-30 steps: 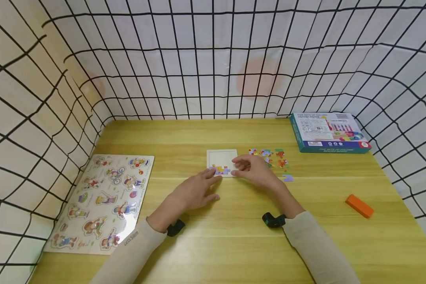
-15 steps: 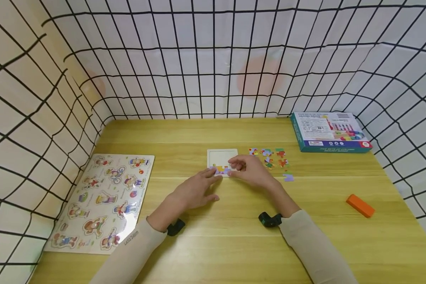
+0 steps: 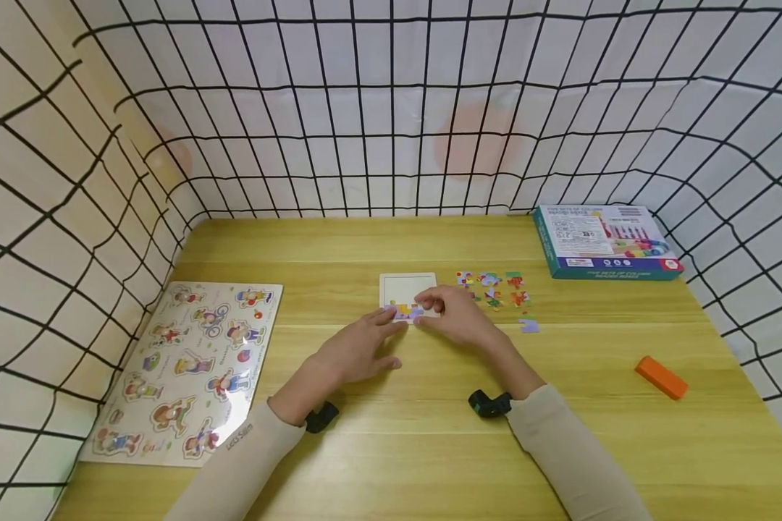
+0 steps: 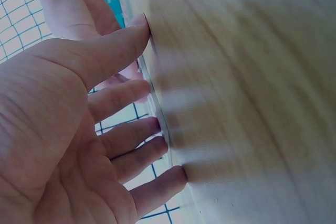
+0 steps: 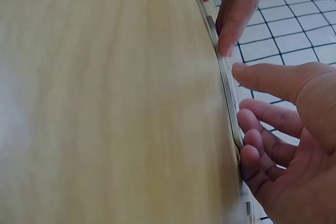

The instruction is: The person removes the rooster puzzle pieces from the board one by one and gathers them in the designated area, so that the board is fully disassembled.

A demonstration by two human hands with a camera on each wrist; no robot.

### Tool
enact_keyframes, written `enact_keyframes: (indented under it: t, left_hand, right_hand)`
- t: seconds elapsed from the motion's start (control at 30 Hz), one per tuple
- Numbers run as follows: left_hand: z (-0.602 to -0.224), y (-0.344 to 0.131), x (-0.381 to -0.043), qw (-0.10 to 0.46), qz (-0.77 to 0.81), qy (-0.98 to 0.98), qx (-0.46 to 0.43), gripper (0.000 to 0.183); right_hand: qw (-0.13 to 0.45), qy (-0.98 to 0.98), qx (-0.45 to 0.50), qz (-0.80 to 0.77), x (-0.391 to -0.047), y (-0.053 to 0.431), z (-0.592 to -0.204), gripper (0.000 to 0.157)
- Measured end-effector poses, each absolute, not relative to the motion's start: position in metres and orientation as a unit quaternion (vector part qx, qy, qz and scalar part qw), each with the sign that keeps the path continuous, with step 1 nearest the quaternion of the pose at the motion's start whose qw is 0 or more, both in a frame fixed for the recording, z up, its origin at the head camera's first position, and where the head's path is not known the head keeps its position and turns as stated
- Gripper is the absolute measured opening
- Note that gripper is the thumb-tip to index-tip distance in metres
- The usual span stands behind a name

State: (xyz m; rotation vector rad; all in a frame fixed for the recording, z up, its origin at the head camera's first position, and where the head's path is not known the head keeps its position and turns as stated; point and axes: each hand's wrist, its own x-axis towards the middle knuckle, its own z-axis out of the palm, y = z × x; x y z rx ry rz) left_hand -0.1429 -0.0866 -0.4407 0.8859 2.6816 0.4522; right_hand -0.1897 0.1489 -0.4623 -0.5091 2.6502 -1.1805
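A small white puzzle tray (image 3: 407,284) lies mid-table, with several joined lilac and yellow jigsaw pieces (image 3: 404,312) along its near edge. My left hand (image 3: 355,347) reaches to the tray's near left corner, fingers extended and fingertips right at the pieces; its thumb lies apart on the table side. From the right, my right hand (image 3: 459,315) hangs over the tray's right part with bent fingers. Its thumb tip is at the right end of the joined row, and a gap shows between thumb and forefinger. In the right wrist view, the right thumb (image 5: 273,80) points toward the tray's edge.
Several loose jigsaw pieces (image 3: 493,298) lie right of the tray, with a lilac piece (image 3: 529,326) nearer me. A boxed set (image 3: 609,242) stands at the back right and an orange block (image 3: 661,378) at the right. A picture board (image 3: 189,362) covers the left side, before black-lined netting.
My right hand has shifted a little left over the tray, its thumb coming up to the end of the joined row. The left hand has stayed in place.
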Motion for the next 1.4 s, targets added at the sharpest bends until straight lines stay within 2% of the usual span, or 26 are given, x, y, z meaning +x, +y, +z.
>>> enact_keyframes:
  t: [0.37,0.87,1.4]
  left_hand:
    - [-0.4401,-0.0859,-0.1421,0.140,0.154,0.929,0.305,0.069]
    - [-0.4377,-0.0854,-0.1423,0.143,0.144,0.930,0.305,0.070]
    - [-0.4419,-0.0856,-0.1436,0.133,0.140,0.931,0.310,0.069]
  right_hand:
    - [0.100,0.903,-0.177,-0.378,-0.1856,0.1473,-0.4608,0.040]
    - [0.090,0.909,-0.178,-0.366,-0.1831,0.1450,-0.4600,0.037]
    - [0.090,0.900,-0.164,-0.394,-0.1845,0.1440,-0.4616,0.024]
